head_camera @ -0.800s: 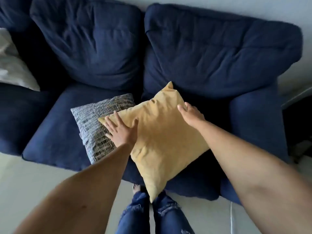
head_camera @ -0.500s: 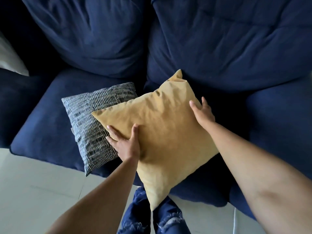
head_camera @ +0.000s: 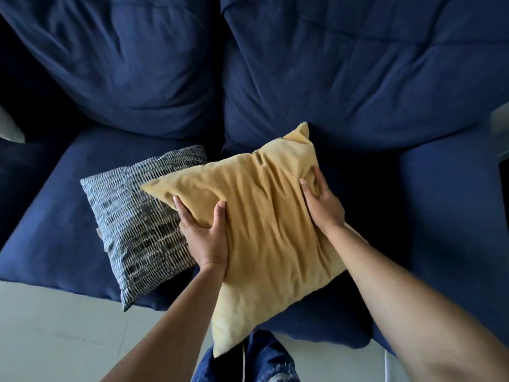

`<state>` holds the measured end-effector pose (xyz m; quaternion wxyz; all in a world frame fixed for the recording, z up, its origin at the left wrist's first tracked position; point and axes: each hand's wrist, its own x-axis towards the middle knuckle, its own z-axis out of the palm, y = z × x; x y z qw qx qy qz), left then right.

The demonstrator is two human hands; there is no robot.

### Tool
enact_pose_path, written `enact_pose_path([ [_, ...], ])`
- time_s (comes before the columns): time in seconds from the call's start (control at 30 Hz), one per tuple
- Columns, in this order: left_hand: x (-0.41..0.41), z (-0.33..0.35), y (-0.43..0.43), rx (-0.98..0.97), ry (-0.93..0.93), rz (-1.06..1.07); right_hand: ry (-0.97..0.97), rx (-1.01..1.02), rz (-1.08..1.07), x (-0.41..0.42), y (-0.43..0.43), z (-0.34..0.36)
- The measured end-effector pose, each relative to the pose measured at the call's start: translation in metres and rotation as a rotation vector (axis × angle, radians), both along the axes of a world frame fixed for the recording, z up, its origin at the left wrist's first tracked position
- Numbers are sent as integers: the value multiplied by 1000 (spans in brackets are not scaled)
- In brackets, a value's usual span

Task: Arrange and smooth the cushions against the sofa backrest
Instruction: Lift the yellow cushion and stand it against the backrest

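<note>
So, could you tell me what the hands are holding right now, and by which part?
Both hold the yellow cushion: the left hand grips its left edge, the right hand its right edge.

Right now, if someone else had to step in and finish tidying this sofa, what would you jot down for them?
Left hand: gripping the left edge of the yellow cushion.
Right hand: gripping its right edge, fabric bunched under the fingers.
Yellow cushion: diagonal over the seat's front, one corner hanging past the edge, overlapping the patterned cushion.
Patterned cushion: lying flat on the seat, not against the backrest.
Done: yellow cushion taken in both hands.
Left: stand both cushions against the backrest and smooth them.
</note>
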<state>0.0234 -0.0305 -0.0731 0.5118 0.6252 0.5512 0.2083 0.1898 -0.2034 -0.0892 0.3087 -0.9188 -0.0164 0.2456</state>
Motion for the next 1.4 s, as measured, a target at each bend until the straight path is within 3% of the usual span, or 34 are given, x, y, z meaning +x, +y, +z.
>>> enact_pose_path([
  [0.17,46,38,-1,110,-117,-196,-87,141,-234,-1,-45,28],
  [0.3,104,71,-8,227,-256,-393,-334,352,-488,10,-69,63],
  [0.43,158,87,-6,320,-393,-453,-560,484,-621,41,-81,79],
  [0.57,198,75,2,327,-398,-454,-588,473,-579,67,-75,62],
  [0.77,212,17,18,245,-78,-512,-325,244,-436,83,-74,-12],
  [0.97,206,12,16,248,-39,-522,-344,245,-459,82,-73,-18],
  [1.27,163,42,30,305,-69,-574,-659,173,-667,62,-45,30],
  [1.4,130,49,49,301,-38,-542,-844,300,-430,37,2,50],
])
